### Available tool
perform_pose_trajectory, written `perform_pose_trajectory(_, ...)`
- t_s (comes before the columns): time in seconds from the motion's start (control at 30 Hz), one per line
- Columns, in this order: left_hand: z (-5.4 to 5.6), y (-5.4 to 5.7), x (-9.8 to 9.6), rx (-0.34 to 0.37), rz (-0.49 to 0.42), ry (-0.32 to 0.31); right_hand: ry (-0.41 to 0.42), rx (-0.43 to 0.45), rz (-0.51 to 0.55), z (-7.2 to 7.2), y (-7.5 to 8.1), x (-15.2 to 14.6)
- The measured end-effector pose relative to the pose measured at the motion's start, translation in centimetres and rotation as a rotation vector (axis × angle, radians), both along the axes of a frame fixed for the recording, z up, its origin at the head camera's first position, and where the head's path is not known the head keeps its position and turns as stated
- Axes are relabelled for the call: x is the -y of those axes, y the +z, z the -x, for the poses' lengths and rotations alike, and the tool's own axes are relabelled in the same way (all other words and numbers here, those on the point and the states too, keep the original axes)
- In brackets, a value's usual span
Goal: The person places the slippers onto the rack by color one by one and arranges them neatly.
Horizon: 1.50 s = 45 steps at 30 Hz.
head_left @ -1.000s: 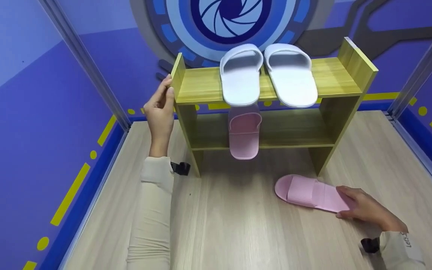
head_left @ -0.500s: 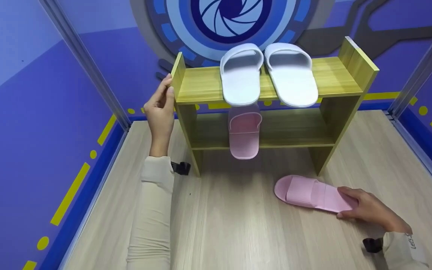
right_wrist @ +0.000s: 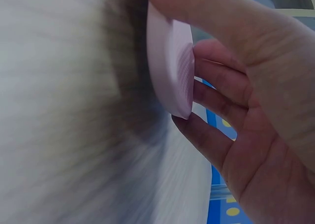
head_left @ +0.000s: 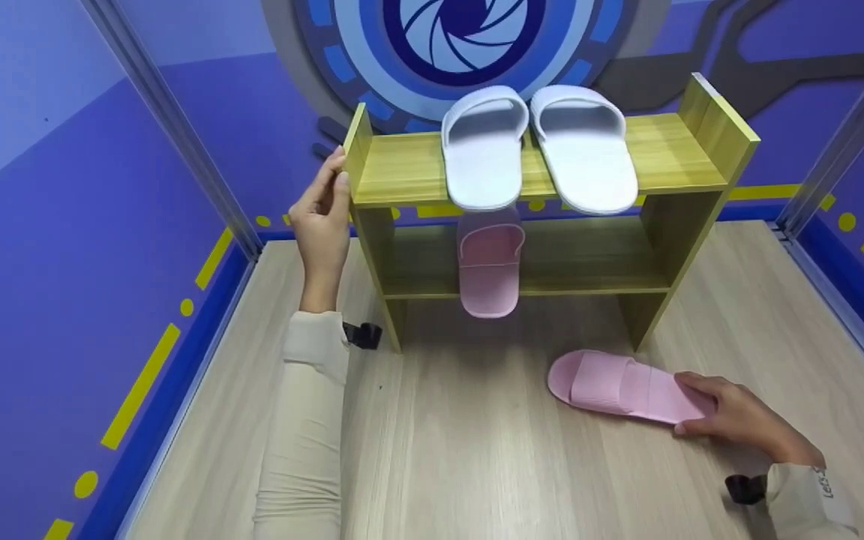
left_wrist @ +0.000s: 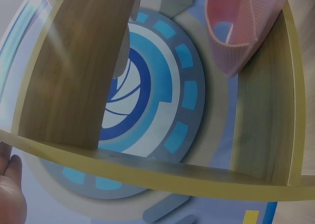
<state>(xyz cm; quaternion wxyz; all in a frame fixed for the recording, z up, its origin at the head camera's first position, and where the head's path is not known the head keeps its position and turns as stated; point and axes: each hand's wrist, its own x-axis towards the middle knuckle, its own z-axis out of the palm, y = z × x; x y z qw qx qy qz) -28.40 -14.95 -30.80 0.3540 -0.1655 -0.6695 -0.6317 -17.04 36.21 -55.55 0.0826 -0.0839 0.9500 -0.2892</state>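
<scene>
At the right front, my right hand [head_left: 739, 420] pinches the heel of a pink slipper [head_left: 638, 390], thumb on one side and fingers on the other. The slipper lies low over the wooden surface, strap up and toe pointing left. In the right wrist view its heel edge [right_wrist: 170, 61] shows between thumb and fingers. My left hand [head_left: 321, 225] touches the outer side of the small wooden shoe rack [head_left: 402, 169], its thumb and fingertips against the left panel. Another pink slipper [head_left: 489, 291] rests on the rack's lower shelf, heel jutting over the front edge.
Two white slippers, a left one [head_left: 483, 176] and a right one [head_left: 593, 176], stand side by side on the top shelf, heels over its front edge. Blue and purple walls [head_left: 64, 262] enclose the wood-grain surface [head_left: 462, 450] at the back and sides.
My right hand and the pink slipper stay almost in place, with only a very slight shift. The left hand keeps touching the rack, and the other slippers have not moved.
</scene>
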Motion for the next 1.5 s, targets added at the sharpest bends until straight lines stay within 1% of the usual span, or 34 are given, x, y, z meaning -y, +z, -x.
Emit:
perform_pose_trajectory(0.1,0.0,0.0,0.0,-0.002,0.002,0.003,-0.002,0.004,-0.001,0.0,0.0,0.0)
perform_pose_trajectory(0.4,0.1,-0.1,0.0,0.004,0.0,0.014,0.004,-0.035,-0.019,-0.1,0.2,0.0)
perform_pose_trajectory(0.7,0.0,0.0,-0.1,0.012,-0.019,0.009,-0.022,-0.037,0.031,-0.5,0.6,-0.2)
perform_pose_trajectory(1.0,0.1,0.0,-0.1,0.0,-0.019,0.002,-0.02,-0.018,0.078,-0.5,2.0,0.1)
perform_pose_trajectory(1.1,0.1,0.1,-0.1,0.007,-0.018,-0.004,-0.008,-0.035,0.091,-0.6,2.4,0.3)
perform_pose_trajectory(1.23,0.1,0.1,-0.1,-0.001,-0.014,-0.006,0.007,-0.074,0.087,-0.6,3.1,0.5)
perform_pose_trajectory(1.37,0.1,0.0,-0.1,-0.005,-0.015,0.002,0.006,-0.074,0.065,-0.6,3.8,0.8)
perform_pose_trajectory(1.5,0.1,-0.1,-0.1,0.0,-0.014,0.009,0.009,-0.096,0.047,-0.7,4.2,1.0)
